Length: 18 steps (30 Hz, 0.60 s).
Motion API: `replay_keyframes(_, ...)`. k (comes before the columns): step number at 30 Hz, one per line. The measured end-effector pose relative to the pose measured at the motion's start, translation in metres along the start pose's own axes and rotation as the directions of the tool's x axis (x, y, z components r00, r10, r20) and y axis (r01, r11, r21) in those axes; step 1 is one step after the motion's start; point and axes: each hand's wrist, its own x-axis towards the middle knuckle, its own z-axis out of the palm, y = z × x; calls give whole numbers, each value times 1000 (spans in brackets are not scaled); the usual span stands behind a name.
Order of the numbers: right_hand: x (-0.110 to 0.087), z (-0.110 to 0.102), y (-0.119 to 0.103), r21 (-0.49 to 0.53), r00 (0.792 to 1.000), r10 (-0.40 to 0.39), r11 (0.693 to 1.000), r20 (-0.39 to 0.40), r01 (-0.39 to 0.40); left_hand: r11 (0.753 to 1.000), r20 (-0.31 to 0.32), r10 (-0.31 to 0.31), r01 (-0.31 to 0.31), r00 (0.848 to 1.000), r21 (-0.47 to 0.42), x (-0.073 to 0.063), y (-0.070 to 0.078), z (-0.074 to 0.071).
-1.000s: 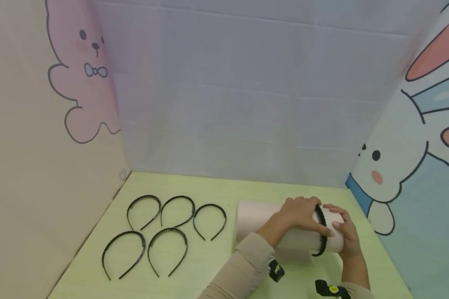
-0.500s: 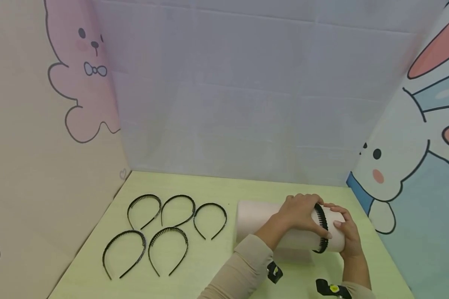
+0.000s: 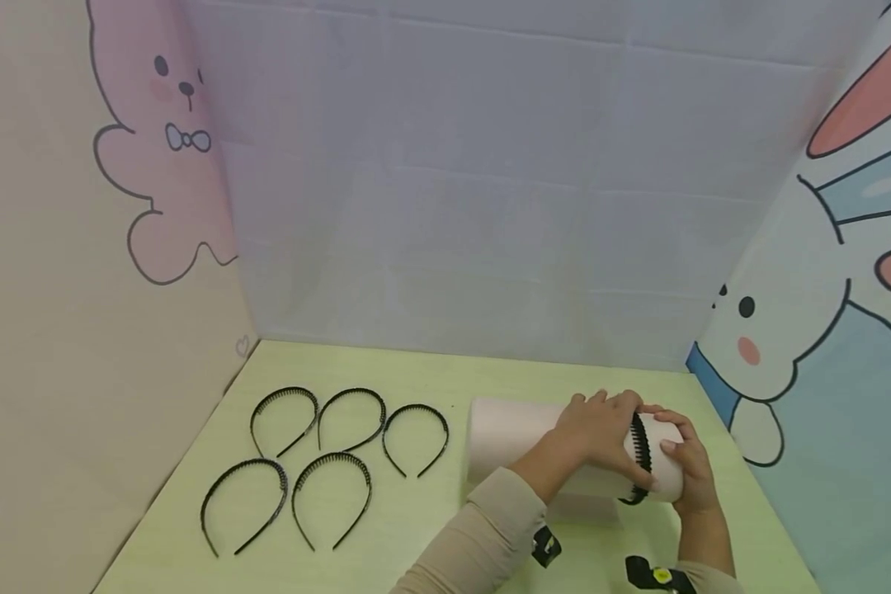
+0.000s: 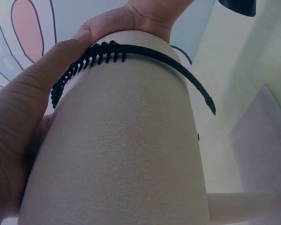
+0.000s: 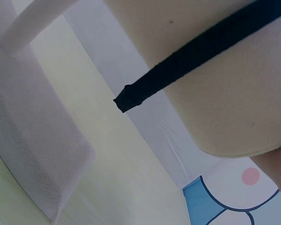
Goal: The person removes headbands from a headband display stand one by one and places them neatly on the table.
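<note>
A white, soft-looking cylinder (image 3: 520, 429) lies sideways on a short post above a flat base (image 4: 264, 145). Near its right end a black toothed headband (image 3: 642, 445) curves around it, its free tip hanging off the surface in both wrist views. My left hand (image 3: 597, 429) spans the cylinder's top, fingers on the far side and thumb on the near side, holding the headband. The right hand (image 3: 692, 466) grips the cylinder's right end, thumb on the front. Its far fingers are partly hidden.
Several black headbands, including a small one (image 3: 446, 429) and a toothed one (image 3: 369, 487), lie in two rows on the pale green table (image 3: 408, 544) to the left. Fabric screens with cartoon animals enclose the back and sides.
My left hand has shifted slightly, its thumb now lower along the near side of the headband. The right hand stays on the cylinder's end, and the loose headbands have not moved.
</note>
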Motion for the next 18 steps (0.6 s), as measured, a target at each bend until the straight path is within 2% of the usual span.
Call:
replay_keyframes(9, 0, -1, -1, 5, 999, -37, 999, 26, 37, 1000, 27, -25, 25, 999, 4, 2, 3, 1)
replay_keyframes(18, -1, 0, -2, -43, 1000, 4, 999, -12, -5, 999, 20, -35, 35, 999, -12, 0, -1, 0)
